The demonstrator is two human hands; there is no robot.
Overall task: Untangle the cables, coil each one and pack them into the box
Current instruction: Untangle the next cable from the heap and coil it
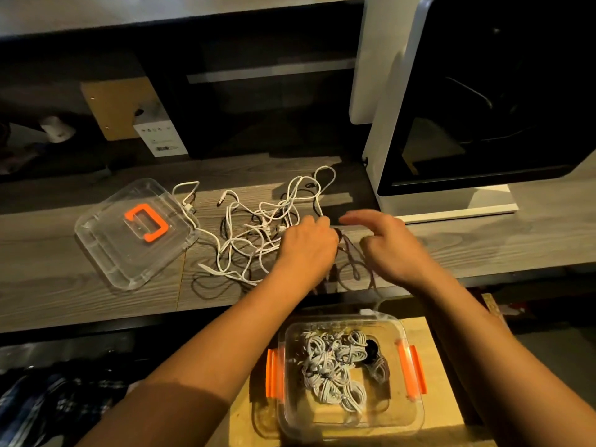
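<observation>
The left hand sits at the centre of the frame, knuckles up, with its fingers curled. It appears to pinch a dark cable at its fingertips, though dim light makes the grip hard to confirm. The right hand is just beside it, palm down with loosely spread fingers reaching left over the same cable. Whether it touches the cable cannot be told.

Left of the hands, a tangle of white cables sprawls on a grey wooden tabletop. Farther left lies a clear lid with an orange handle.

At the bottom centre, between the forearms, is an open clear box with orange latches. It holds coiled white cables and one dark coil.

At the upper left, a small white carton has a barcode, but its print is too small to read. A white machine with a dark window fills the upper right.
</observation>
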